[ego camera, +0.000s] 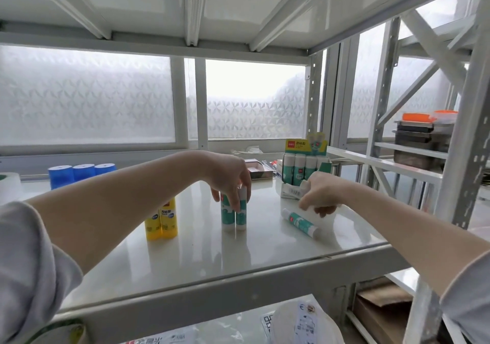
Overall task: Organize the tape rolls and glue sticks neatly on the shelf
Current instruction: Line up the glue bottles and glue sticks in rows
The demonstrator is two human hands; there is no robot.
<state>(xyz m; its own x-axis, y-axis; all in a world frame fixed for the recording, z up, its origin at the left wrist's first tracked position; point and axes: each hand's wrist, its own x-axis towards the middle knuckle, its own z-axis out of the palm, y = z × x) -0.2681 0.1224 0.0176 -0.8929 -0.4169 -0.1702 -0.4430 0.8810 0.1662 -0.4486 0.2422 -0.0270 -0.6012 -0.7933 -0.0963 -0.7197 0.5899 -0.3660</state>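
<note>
The display box at the shelf's back right corner shows a red "deli" logo and Chinese characters; other labels are too blurred to read.

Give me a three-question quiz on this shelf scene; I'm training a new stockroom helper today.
1. True or false: the two yellow glue sticks stand upright on the shelf.
2. How many teal glue sticks stand under the left hand? A) one B) two C) four
3. How does the teal glue stick just below the right hand lie?

Key: 1 true. 2 B. 3 On its side on the shelf, in front of the display box.
</note>
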